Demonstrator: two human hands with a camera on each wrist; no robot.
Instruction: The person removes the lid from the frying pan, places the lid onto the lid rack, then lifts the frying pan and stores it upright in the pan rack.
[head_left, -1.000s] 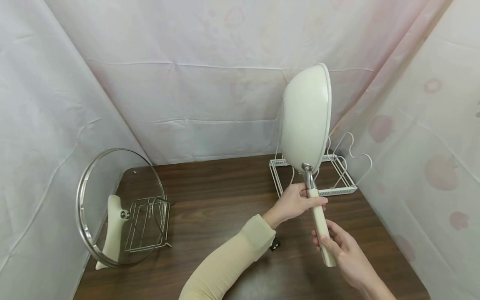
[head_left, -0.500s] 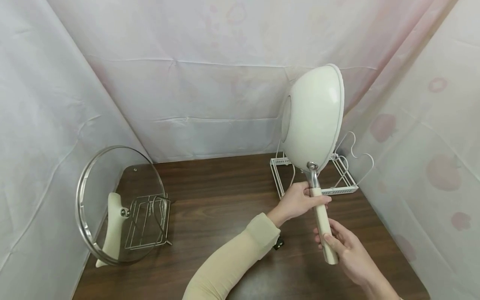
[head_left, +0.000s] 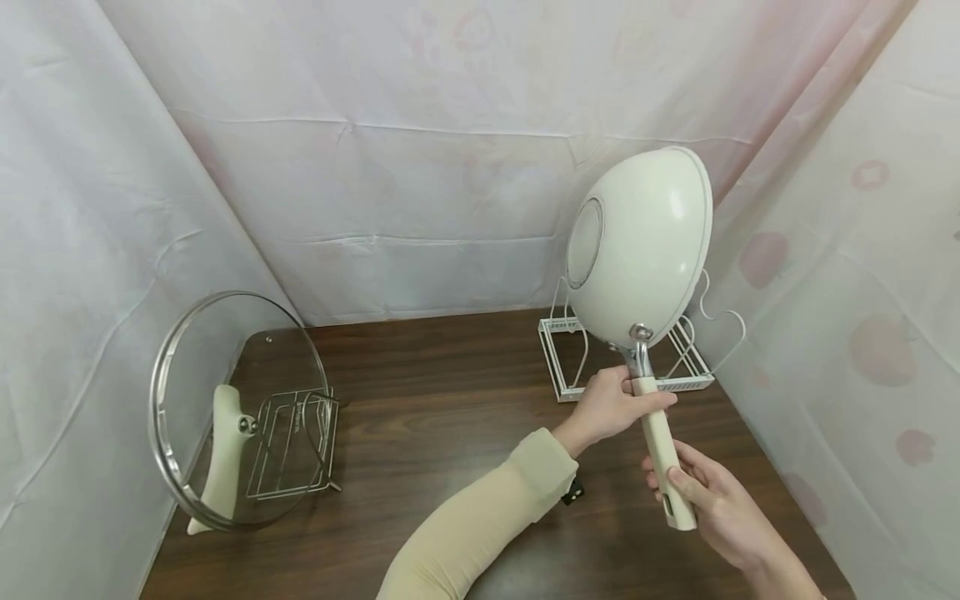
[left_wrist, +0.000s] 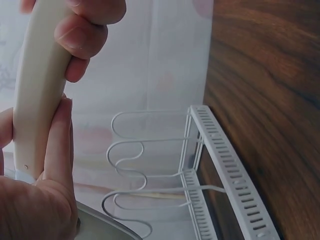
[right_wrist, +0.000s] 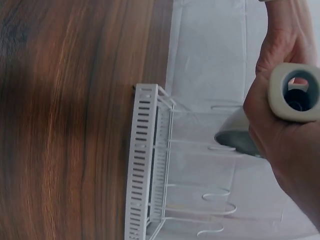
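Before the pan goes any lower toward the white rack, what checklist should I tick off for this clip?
1. Left hand grips the top of the pan handle: ok.
2. Right hand grips the handle's lower end: ok.
3. Pan held on edge, above the white rack: ok.
4. Rack slots free of other cookware: ok.
5. Pan lined up with one slot: cannot tell.
6. Glass lid on its own stand, far from the pan: ok.
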